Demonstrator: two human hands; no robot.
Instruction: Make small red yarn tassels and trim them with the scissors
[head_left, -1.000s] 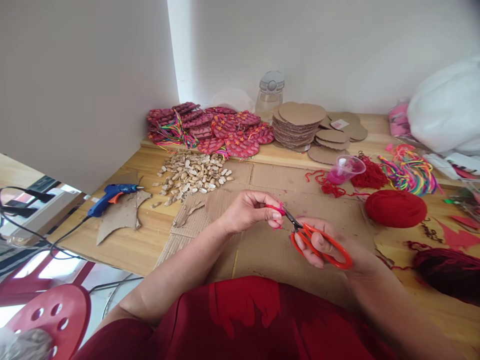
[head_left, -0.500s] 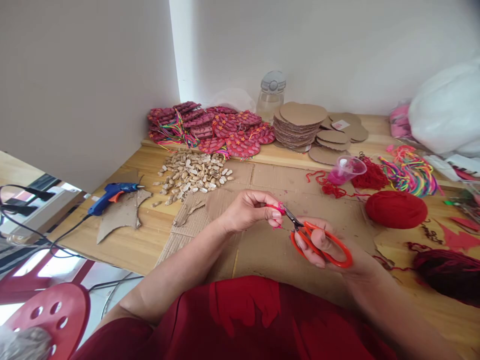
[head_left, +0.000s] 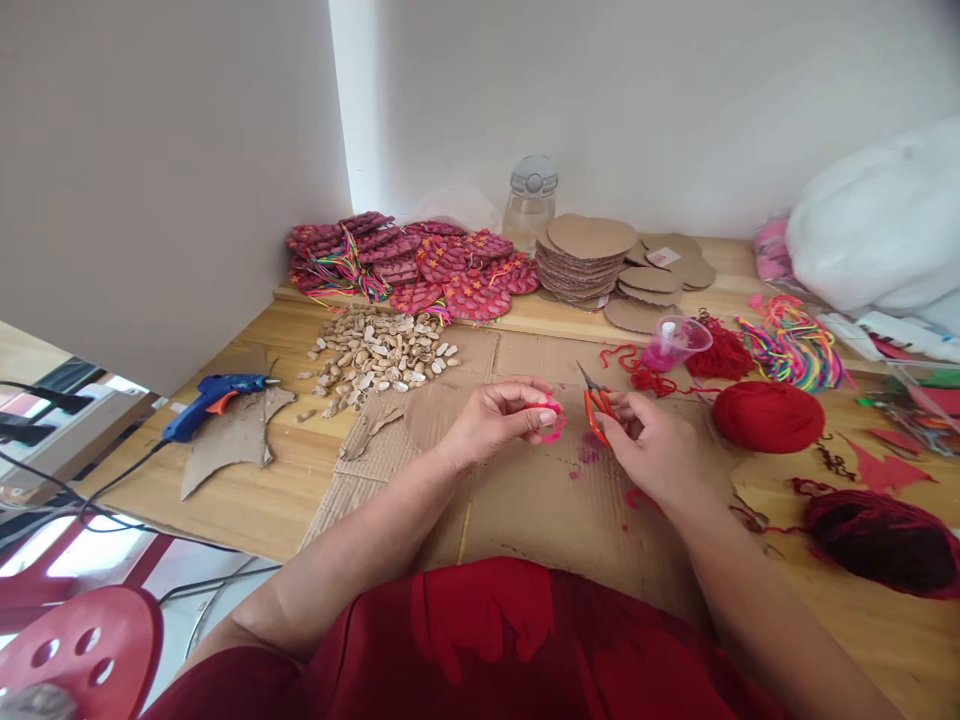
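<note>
Between the thumb and fingers of my left hand [head_left: 499, 420] is a small loop of pink-red yarn [head_left: 555, 425], its curl hanging out to the right. My right hand [head_left: 652, 445] grips a pair of scissors [head_left: 596, 400] with orange handles, the dark blades pointing up and away to the left. The blades are apart from the yarn. Both hands are above a stained cardboard sheet [head_left: 525, 510]. A few red scraps lie on it near my right hand.
Peanut shells [head_left: 382, 350] and a blue glue gun [head_left: 217, 400] lie left. Behind are decorated red pieces [head_left: 465, 275] and stacked cardboard shapes [head_left: 581, 260]. To the right are a plastic cup [head_left: 679, 342], a red yarn ball [head_left: 769, 416] and a dark yarn ball [head_left: 881, 540].
The scissors have moved away from the yarn in my left hand, and my right hand has turned, its fingers now closed around the handles. The view has shifted slightly.
</note>
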